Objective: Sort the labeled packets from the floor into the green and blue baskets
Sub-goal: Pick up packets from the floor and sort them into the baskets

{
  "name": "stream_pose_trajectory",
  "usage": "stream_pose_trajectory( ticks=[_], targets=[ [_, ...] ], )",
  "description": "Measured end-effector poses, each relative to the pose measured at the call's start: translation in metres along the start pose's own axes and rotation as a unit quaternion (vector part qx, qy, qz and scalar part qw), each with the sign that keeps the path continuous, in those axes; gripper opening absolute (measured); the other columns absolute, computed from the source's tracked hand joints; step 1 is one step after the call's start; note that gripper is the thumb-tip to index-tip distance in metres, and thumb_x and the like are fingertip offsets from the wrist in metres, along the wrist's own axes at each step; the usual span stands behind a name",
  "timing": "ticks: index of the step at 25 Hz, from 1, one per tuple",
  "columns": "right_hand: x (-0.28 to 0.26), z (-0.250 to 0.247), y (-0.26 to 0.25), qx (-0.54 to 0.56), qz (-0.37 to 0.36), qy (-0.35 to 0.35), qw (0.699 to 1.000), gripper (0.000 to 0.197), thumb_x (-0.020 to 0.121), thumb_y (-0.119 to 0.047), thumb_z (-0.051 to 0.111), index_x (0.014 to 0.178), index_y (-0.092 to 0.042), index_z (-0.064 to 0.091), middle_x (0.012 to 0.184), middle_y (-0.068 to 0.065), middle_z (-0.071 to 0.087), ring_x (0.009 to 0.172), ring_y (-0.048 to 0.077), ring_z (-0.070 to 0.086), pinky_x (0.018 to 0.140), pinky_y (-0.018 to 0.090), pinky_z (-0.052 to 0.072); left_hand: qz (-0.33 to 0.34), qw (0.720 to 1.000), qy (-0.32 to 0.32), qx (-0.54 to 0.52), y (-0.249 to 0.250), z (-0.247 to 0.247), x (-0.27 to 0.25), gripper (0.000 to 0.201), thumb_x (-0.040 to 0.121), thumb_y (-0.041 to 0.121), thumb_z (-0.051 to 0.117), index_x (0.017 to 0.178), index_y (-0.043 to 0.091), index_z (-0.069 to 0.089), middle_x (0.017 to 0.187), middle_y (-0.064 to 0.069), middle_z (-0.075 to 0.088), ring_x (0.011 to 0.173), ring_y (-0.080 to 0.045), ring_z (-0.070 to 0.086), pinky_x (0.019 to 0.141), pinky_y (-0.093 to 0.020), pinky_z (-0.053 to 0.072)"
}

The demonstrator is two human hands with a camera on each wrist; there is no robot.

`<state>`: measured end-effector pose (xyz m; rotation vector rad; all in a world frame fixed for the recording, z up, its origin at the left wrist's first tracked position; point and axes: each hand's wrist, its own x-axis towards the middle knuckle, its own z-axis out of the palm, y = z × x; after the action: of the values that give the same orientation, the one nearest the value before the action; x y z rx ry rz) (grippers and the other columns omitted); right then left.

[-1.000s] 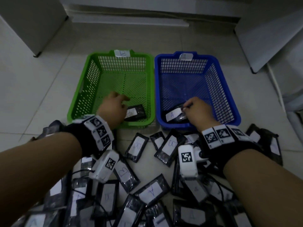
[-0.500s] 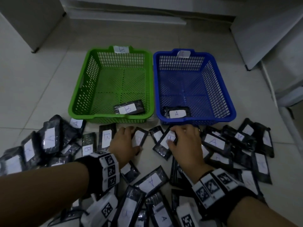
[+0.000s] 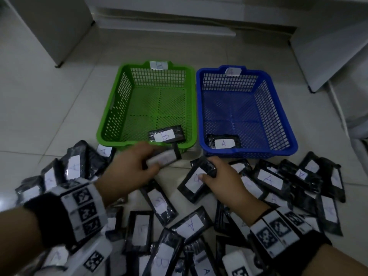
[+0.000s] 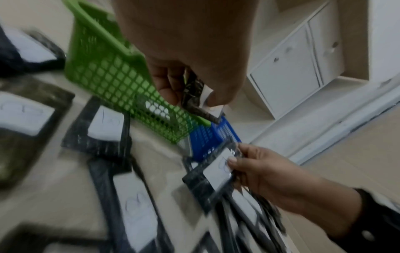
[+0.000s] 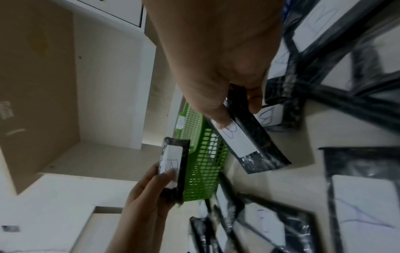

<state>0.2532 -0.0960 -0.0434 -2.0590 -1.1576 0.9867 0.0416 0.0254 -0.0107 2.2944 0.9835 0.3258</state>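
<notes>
A green basket (image 3: 111,118) tagged B and a blue basket (image 3: 278,108) tagged A stand side by side on the floor. One B packet (image 3: 166,134) lies in the green one, one A packet (image 3: 224,143) in the blue one. My left hand (image 3: 137,166) grips a black packet (image 3: 163,159) with a B label, lifted just before the green basket's near rim. My right hand (image 3: 221,180) pinches another B packet (image 3: 196,181), thumb on its white label (image 5: 234,138), held above the pile. Several more labeled packets (image 3: 189,224) lie scattered on the floor.
White cabinets stand at the back left (image 3: 49,26) and at the right (image 3: 326,46). A low white ledge (image 3: 165,26) runs behind the baskets. Bare tile floor (image 3: 49,100) lies left of the green basket.
Both hands came back from the baskets to the pile and each has picked up a packet. The left one now lifts its packet toward the green basket.
</notes>
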Motion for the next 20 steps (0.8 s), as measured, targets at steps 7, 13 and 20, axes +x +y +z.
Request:
stream_pose_trajectory(
  ticks=[7, 13, 20],
  targets=[
    [0.038, 0.003, -0.071, 0.209, -0.050, 0.098, 0.972, 0.030, 0.082, -0.014, 0.060, 0.101, -0.037, 0.054, 0.097, 0.000, 0.067, 0.087, 0.020, 0.065, 0.079, 0.047, 0.056, -0.134, 0.985, 0.020, 0.105, -0.060, -0.054, 0.075, 0.029, 0.092, 0.020, 0.053, 0.120, 0.025, 0.053, 0.110, -0.005, 0.066, 0.094, -0.026, 0.061, 0.078, -0.031, 0.048],
    [0.085, 0.015, -0.092, 0.164, -0.054, 0.153, 0.973, 0.027, 0.091, -0.011, 0.055, 0.113, -0.025, 0.047, 0.076, -0.006, 0.053, 0.053, 0.011, 0.046, 0.045, 0.023, 0.038, -0.090, 0.974, -0.056, 0.198, -0.098, -0.043, 0.082, 0.033, 0.092, 0.012, 0.047, 0.121, 0.018, 0.061, 0.122, -0.011, 0.055, 0.113, -0.030, 0.053, 0.096, -0.038, 0.044],
    [0.110, 0.047, -0.089, -0.011, -0.016, 0.061, 0.998, 0.016, 0.090, -0.014, 0.057, 0.106, -0.018, 0.057, 0.098, 0.004, 0.062, 0.083, 0.023, 0.058, 0.066, 0.027, 0.043, 0.014, 0.994, 0.084, 0.063, -0.081, -0.030, -0.010, 0.008, 0.084, 0.016, 0.058, 0.091, 0.020, 0.062, 0.090, 0.004, 0.056, 0.082, -0.012, 0.053, 0.073, -0.029, 0.048]
  ],
)
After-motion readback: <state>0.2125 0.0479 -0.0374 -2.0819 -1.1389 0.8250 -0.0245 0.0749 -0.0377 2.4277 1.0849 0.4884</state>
